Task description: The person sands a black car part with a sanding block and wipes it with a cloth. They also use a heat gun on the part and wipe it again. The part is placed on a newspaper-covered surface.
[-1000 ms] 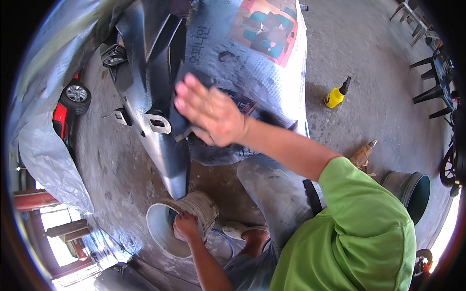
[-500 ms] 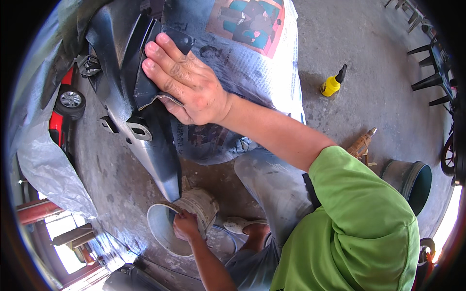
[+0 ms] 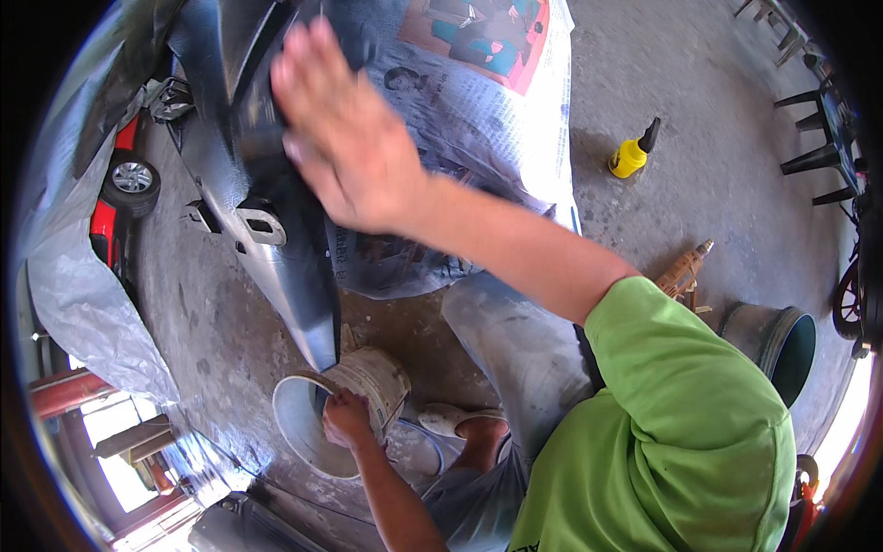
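Note:
A black, curved body panel (image 3: 303, 322) with a metal bracket (image 3: 262, 225) lies beside newspaper-covered padding (image 3: 515, 129). My right hand (image 3: 349, 138) is on its upper part, blurred, with fingers stretched out flat over a dark sheet (image 3: 262, 120), which is mostly hidden under the fingers and too smeared to make out clearly. Below the panel's tip, my left hand (image 3: 345, 419) has its fingers closed on the rim of a dirty white bucket (image 3: 382, 382); the inside of the bucket around those fingers is partly shadowed.
A yellow bottle (image 3: 630, 158), a wooden piece (image 3: 681, 276) and a dark drum (image 3: 763, 350) stand or lie on the concrete floor (image 3: 644, 74). Black chairs (image 3: 809, 138) are at right. A red car (image 3: 115, 230) and draped sheeting (image 3: 83, 322) are at left.
My right hand has moved up and leftward along the panel from a second ago, more upward in the last half second. My left hand stays on the bucket rim.

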{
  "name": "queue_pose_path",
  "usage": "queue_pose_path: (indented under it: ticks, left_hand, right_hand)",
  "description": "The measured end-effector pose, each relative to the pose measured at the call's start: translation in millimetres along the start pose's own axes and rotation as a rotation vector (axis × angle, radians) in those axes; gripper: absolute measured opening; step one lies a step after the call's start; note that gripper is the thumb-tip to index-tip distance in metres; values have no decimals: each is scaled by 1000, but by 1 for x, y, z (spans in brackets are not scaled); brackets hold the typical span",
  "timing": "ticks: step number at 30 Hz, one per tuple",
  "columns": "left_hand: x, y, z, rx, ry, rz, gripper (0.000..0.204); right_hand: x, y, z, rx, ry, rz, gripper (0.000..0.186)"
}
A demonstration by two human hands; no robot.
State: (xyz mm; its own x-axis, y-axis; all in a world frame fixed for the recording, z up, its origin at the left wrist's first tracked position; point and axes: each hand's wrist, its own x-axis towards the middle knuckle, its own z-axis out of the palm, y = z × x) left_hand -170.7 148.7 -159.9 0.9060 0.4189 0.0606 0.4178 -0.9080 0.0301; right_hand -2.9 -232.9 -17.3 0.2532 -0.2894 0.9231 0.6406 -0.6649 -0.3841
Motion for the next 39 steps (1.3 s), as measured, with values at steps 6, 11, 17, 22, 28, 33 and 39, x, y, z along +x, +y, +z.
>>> queue_pose_path:
  ticks: [6,11,17,22,28,33,39]
  left_hand:
    - [-4,26,-10,104,2,2,35]
    - [7,-10,11,75,26,-12,36]
    - [-2,12,-5,79,2,4,36]
    - [4,9,0,61,-5,-18,35]
    - [13,-17,9,71,31,4,32]
    - [6,-12,8,56,34,14,29]
    - [8,-12,-6,14,-78,-1,27]
  right_hand:
    - [-123,-37,-46,156,-439,-93,71]
    - [-26,-20,-70,62,-123,-54,67]
    - [-2,3,-12,50,-90,-101,72]
    - [-143,-49,-23,232,-488,-108,77]
    - [-125,-56,-87,334,-524,-102,68]
    - [6,2,-53,40,-98,22,53]
    - [-40,-12,-9,-38,-168,-159,55]
